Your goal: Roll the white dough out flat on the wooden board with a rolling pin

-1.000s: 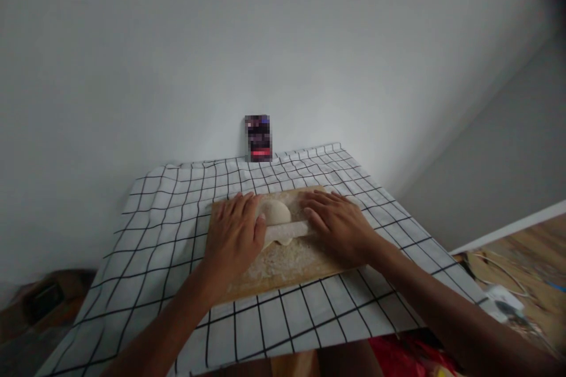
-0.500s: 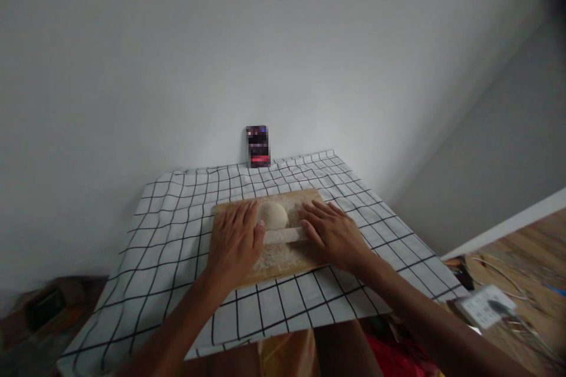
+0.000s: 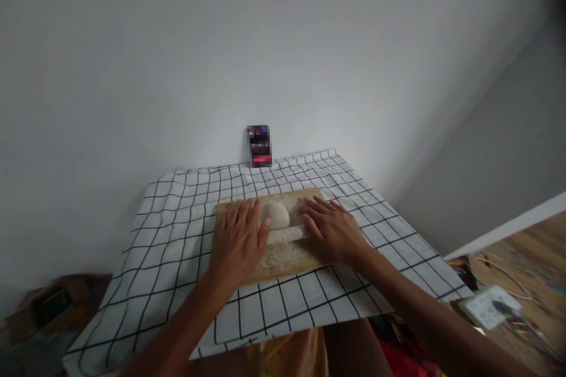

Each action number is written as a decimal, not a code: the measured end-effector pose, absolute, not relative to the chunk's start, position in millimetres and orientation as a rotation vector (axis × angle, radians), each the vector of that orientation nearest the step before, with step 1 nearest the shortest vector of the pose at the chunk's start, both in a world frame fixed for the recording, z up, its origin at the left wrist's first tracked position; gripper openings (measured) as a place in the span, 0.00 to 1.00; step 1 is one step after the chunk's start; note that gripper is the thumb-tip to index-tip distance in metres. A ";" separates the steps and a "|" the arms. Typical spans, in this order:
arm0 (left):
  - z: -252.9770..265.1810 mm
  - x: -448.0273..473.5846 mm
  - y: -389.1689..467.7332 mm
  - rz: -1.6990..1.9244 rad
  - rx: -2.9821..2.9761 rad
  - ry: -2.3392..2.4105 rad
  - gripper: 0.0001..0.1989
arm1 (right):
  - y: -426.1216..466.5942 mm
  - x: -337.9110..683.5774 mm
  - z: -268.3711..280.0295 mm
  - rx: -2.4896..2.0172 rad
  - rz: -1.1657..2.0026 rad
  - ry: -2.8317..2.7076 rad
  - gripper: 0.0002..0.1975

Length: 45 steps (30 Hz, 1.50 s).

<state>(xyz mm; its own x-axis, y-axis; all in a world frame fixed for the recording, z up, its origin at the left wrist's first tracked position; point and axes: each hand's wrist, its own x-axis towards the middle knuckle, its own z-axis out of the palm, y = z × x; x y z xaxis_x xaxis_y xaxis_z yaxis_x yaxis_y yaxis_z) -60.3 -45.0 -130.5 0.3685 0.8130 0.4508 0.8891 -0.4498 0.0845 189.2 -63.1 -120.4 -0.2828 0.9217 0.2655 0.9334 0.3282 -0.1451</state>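
Note:
A pale, rounded piece of dough (image 3: 275, 214) sits on a floured wooden board (image 3: 287, 268). Along the dough's near edge lies a floury white rolling pin (image 3: 287, 235), its ends hidden beneath my hands. My left hand (image 3: 241, 238) rests flat over the pin's left end, fingers stretched forward and thumb beside the dough. Over the right end, my right hand (image 3: 333, 228) lies palm down with its fingers extended. Neither hand is wrapped round the pin.
A black-and-white checked cloth (image 3: 177, 235) covers the table. A phone (image 3: 260, 146) with a blurred screen leans against the wall behind the board. To the lower right are a white power strip (image 3: 489, 306) and cables on the floor; a cardboard box (image 3: 48, 306) is at lower left.
Both hands stay on the rolling pin, with the left shifted slightly to the right. The whole view has moved a little; the dough looks much the same.

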 end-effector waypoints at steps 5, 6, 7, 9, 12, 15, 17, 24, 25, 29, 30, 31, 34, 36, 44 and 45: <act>-126.1 -59.4 -53.3 -0.606 -2.465 -1.529 0.30 | -76.0 190.8 -131.7 -1.609 -0.039 -2.233 0.24; -125.9 -59.6 -54.9 -0.605 -2.465 -1.519 0.30 | -78.4 190.9 -133.5 -1.601 -0.039 -2.223 0.24; -126.3 -60.0 -56.6 -0.606 -2.464 -1.508 0.30 | -80.8 191.0 -135.0 -1.594 -0.042 -2.216 0.24; -128.7 -61.4 -60.1 -0.608 -2.463 -1.490 0.30 | -85.4 190.9 -136.6 -1.582 -0.052 -2.213 0.25; -133.7 -63.8 -63.4 -0.607 -2.453 -1.481 0.30 | -89.1 190.1 -134.6 -1.571 -0.073 -2.219 0.24; -136.2 -64.8 -60.6 -0.610 -2.453 -1.501 0.29 | -83.9 188.5 -127.4 -1.591 -0.089 -2.256 0.24; -135.3 -64.2 -54.4 -0.595 -2.456 -1.536 0.29 | -75.0 187.5 -120.6 -1.632 -0.070 -2.286 0.23; -130.3 -60.2 -31.2 -0.558 -2.437 -1.642 0.26 | -44.2 187.6 -101.2 -1.647 0.014 -2.375 0.22; -130.8 -60.1 -30.8 -0.564 -2.440 -1.636 0.25 | -43.3 187.7 -101.1 -1.644 0.010 -2.379 0.22; -133.1 -59.4 -35.7 -0.610 -2.436 -1.599 0.25 | -48.2 188.1 -108.3 -1.661 -0.014 -2.344 0.23; -133.3 -59.1 -37.6 -0.622 -2.433 -1.592 0.26 | -50.4 188.3 -111.2 -1.669 -0.016 -2.332 0.24; -133.1 -58.8 -39.3 -0.631 -2.431 -1.583 0.26 | -52.8 188.5 -114.1 -1.676 -0.018 -2.322 0.24; -132.0 -58.5 -44.2 -0.624 -2.435 -1.544 0.28 | -60.4 189.3 -121.6 -1.671 -0.044 -2.299 0.24; -131.9 -59.0 -48.1 -0.608 -2.442 -1.519 0.29 | -66.7 189.7 -125.5 -1.644 -0.072 -2.288 0.24; -144.6 -65.3 -77.6 -0.678 -2.420 -1.455 0.32 | -99.2 191.8 -139.7 -1.476 -0.166 -2.231 0.23; -146.3 -66.6 -81.1 -0.689 -2.435 -1.436 0.33 | -101.9 192.1 -140.9 -1.452 -0.160 -2.219 0.21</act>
